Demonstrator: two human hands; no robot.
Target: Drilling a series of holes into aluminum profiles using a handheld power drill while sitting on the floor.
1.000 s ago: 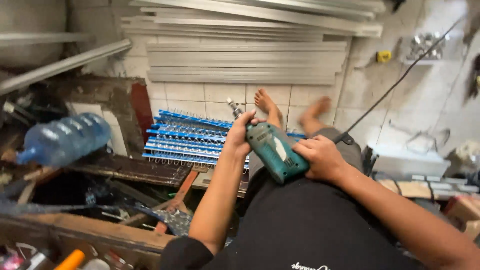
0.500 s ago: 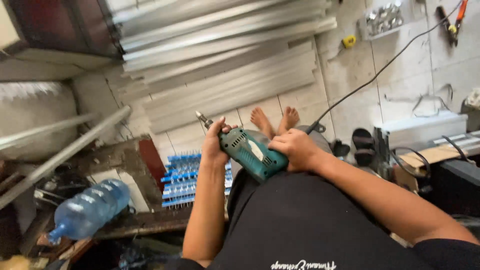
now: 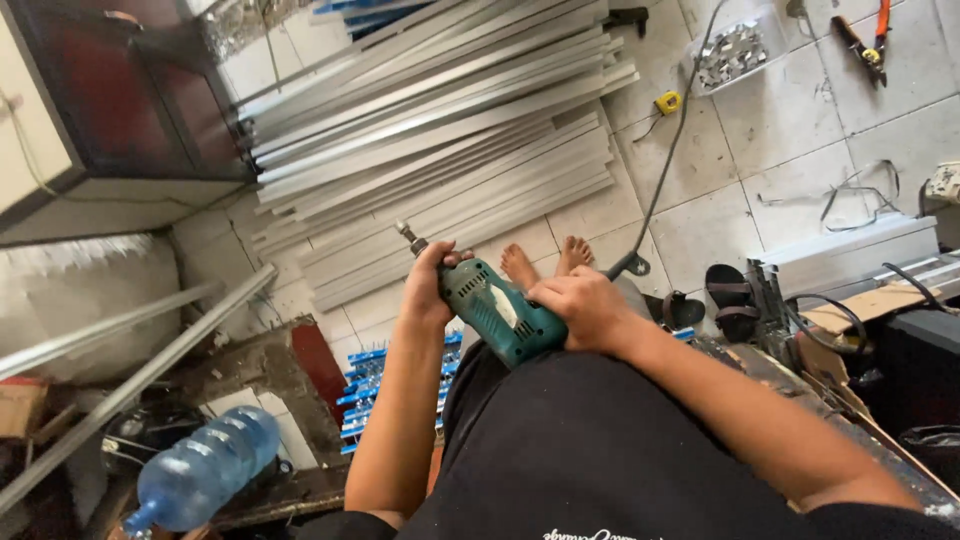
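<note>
Centrally, one teal-green corded electric drill with a metal chuck [image 3: 492, 308], held over the person's lap, chuck end pointing up and to the far left. Left hand [image 3: 428, 285]: fingers closed around the front of the drill body, just behind the chuck. Right hand [image 3: 580, 310]: wrapped shut over the rear grip end of the drill. Both hands touch the tool; nothing else is in either grasp.

Black power cord [image 3: 672, 140]: runs from the rear of the drill away across the floor to the far side. Two bare feet [image 3: 545, 262]: on the white tiled floor [image 3: 800, 130], just beyond the drill.

Far left to far centre: stack of long pale grey aluminium profiles [image 3: 440, 130], lying flat on the tiles. Below the left forearm: bundle of blue-edged metal strips [image 3: 365, 385]. Near left: large translucent blue plastic water bottle [image 3: 205, 472], lying on its side. Left: two long grey metal bars [image 3: 130, 350], slanted.

Right of the feet: pair of dark strapped sandals [image 3: 720, 295]. Far right: small yellow tape measure [image 3: 668, 102], clear tray of small metal fittings [image 3: 735, 55], orange-handled pliers [image 3: 868, 40]. Far left: dark-framed cabinet [image 3: 110, 100].
</note>
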